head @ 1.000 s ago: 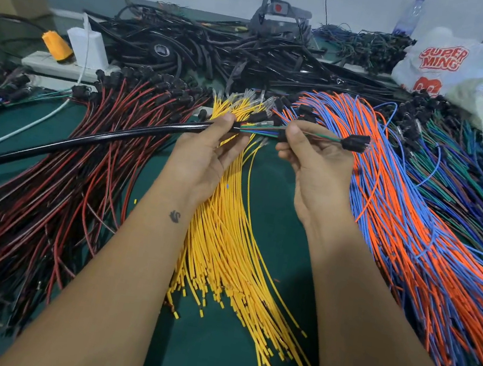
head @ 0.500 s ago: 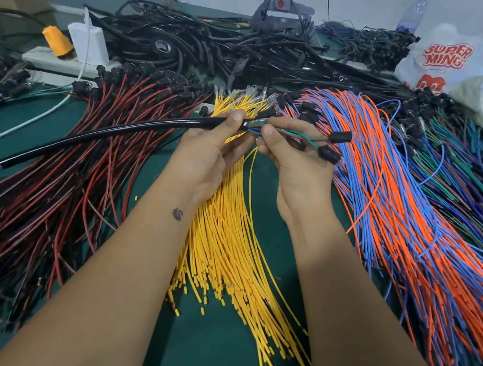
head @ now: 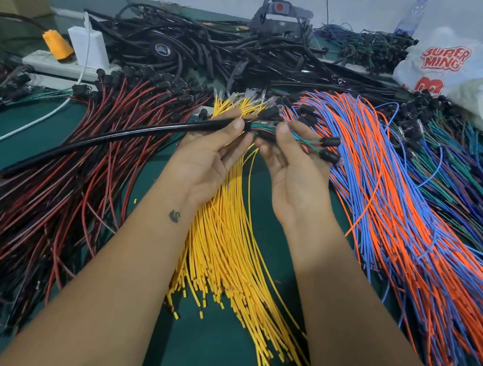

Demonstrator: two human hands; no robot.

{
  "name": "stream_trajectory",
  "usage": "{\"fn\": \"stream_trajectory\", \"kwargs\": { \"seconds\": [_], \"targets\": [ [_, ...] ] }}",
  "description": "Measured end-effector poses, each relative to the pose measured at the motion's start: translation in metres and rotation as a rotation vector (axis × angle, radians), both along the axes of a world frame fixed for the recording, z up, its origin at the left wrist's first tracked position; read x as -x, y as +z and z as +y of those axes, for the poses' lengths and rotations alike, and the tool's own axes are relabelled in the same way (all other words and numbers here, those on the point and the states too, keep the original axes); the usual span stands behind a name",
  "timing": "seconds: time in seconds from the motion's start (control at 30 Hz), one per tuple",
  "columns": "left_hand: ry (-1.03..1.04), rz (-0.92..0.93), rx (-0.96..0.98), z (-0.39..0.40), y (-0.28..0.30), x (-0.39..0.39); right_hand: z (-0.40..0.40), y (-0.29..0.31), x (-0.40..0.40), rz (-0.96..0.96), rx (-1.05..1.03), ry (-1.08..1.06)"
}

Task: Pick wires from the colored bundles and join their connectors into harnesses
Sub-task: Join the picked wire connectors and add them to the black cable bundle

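**Holding the sleeved harness over the yellow wires**

Head view: our left hand pinches the sleeve at its mouth; our right hand pinches the loose leads just beside it. Light and floppy, we judge; take the leads near the connectors.

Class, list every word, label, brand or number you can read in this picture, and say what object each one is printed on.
"SUPER MING", in red letters, on the white plastic bag at the back right of the table.
Red marks lower on the same bag: partly creased and cut off, not readable.
Round label on the roll of black tape among the black cables: too blurred to read.
No other readable text.
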State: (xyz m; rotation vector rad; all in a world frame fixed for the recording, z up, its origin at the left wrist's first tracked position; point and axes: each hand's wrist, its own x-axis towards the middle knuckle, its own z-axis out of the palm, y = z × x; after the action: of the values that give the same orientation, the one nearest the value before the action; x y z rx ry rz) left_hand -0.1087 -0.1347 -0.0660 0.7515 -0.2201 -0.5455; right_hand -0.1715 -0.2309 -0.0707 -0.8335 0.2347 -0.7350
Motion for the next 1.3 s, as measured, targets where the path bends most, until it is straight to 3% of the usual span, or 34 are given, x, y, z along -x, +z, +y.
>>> {"fn": "stream_trajectory", "kwargs": {
  "seconds": [0.33, 0.8, 0.97, 1.2, 1.3],
  "targets": [
    [-0.039, -0.164, -0.087, -0.002, -0.003, 0.001, -0.002, 0.0, 0.004, 0.003, 0.125, 0.059],
    [-0.013, -0.063, -0.043, -0.002, -0.006, -0.006, -0.013, -0.003, 0.006, 0.055, 0.502, 0.113],
    [-0.114, -0.085, 0.039, 0.002, -0.004, -0.006, -0.008, -0.005, 0.005, 0.033, 0.401, 0.079],
    [-0.163, -0.081, 0.094, 0.004, -0.003, -0.005, -0.009, 0.001, 0.006, 0.015, 0.064, 0.175],
    [-0.076, -0.078, -0.031, 0.001, -0.003, -0.002, -0.011, 0.003, 0.007, 0.028, 0.071, 0.178]
  ]
}}
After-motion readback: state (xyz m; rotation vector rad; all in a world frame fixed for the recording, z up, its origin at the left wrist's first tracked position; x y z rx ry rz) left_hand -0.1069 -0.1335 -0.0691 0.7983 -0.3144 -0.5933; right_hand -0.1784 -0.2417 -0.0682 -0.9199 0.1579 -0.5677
